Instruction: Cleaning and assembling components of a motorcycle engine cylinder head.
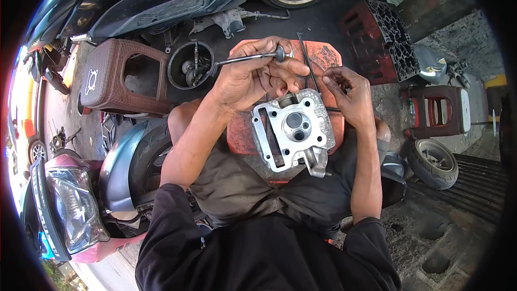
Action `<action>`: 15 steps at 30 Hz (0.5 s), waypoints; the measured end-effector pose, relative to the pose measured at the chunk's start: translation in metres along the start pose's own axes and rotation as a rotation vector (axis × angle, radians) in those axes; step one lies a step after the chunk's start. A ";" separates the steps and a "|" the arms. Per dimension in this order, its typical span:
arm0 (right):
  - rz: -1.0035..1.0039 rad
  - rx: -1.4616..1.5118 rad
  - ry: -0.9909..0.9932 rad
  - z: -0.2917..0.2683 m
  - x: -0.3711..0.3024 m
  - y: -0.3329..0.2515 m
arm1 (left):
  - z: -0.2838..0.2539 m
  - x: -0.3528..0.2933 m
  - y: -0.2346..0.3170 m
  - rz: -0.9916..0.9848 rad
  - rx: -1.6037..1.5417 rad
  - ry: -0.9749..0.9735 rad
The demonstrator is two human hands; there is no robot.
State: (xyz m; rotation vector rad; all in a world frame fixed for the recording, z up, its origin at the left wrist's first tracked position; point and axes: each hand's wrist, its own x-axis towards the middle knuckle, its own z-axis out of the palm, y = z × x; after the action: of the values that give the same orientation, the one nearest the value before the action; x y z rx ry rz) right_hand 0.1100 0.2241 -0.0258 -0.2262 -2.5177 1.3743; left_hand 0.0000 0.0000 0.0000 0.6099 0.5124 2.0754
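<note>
My left hand [250,73] is raised above the far side of a silver cylinder head [279,137]. Its fingers are closed on an engine valve [250,58], whose stem points left and whose dark head is at the fingertips. The cylinder head sits tilted on a worn orange-red stool [242,134], its combustion chamber and two valve openings facing up. Right of it, my right hand [347,94] is closed, thumb and fingers pinched together. A thin line shows by those fingertips, but what they hold is unclear. A slim black rod [305,56] lies between my hands.
A brown plastic stool [126,75] and a round tub of parts [172,67] stand left. At right are a dark red crate [377,40], another stool [436,110] and a small wheel [432,163]. Motorcycle bodywork [177,0] spans the far side; a pink scooter [75,205] stands near left.
</note>
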 end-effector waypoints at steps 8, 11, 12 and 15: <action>0.007 -0.006 -0.005 0.001 0.001 -0.004 | 0.001 0.001 0.002 0.008 -0.026 0.012; 0.012 0.001 0.000 0.001 0.001 -0.002 | 0.002 0.001 0.003 0.004 -0.022 0.017; 0.012 0.001 0.000 0.001 0.001 -0.002 | 0.003 0.002 0.003 0.004 -0.023 0.017; 0.001 0.000 0.000 0.001 0.000 -0.001 | 0.003 0.002 0.003 0.000 -0.027 0.024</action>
State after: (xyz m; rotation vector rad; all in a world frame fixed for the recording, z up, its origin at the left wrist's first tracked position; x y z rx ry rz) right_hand 0.1094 0.2233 -0.0255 -0.2275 -2.5184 1.3748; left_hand -0.0006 0.0010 0.0047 0.5692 0.4972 2.0883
